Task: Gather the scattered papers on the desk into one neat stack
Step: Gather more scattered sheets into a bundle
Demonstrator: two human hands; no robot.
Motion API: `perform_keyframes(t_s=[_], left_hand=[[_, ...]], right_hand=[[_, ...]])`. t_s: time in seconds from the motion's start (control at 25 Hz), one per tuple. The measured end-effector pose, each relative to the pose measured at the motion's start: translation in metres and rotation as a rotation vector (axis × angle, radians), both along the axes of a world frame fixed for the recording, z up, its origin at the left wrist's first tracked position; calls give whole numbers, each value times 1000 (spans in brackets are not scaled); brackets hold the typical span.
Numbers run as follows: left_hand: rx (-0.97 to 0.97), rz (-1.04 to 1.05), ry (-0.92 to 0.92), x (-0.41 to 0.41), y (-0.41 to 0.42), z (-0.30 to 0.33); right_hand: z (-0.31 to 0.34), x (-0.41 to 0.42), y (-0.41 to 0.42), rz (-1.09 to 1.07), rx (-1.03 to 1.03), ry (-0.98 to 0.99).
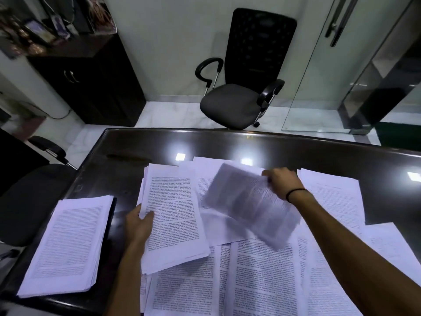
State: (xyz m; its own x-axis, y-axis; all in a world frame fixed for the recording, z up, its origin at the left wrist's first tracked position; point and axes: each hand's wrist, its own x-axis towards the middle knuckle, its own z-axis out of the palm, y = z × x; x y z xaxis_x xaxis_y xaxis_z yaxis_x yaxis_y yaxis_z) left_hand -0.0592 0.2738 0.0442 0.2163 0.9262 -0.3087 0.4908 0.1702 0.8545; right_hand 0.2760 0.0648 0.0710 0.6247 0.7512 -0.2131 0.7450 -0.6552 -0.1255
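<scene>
Printed white papers lie spread over the dark glossy desk (227, 142). My left hand (139, 226) grips the left edge of a thick bundle of sheets (173, 215), lifted slightly off the desk. My right hand (282, 181) pinches the far corner of a single sheet (248, 206), which is blurred and raised above the others. A separate neat stack (68, 245) rests at the desk's left edge. Loose overlapping pages (262, 277) cover the near middle, and more sheets (335, 197) lie at the right.
A black office chair (241, 92) stands beyond the desk's far edge. Another dark chair (29, 192) sits close to the desk's left side. A dark cabinet (91, 83) stands at the back left, a glass door (330, 65) at the back right.
</scene>
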Motion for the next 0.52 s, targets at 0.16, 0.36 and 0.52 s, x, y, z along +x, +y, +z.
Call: perform_keyframes(t_s=[0.16,0.36,0.52], left_hand=[[83,-185,72,23,0,10],[-149,-343,-103,64,-51,9],[-436,-145,-343,51,-73,11]], right_hand=[[46,-38,32,554,147,-376],[9,-128,75,893,438,-487],[-14,-147,67,645,555,-505]])
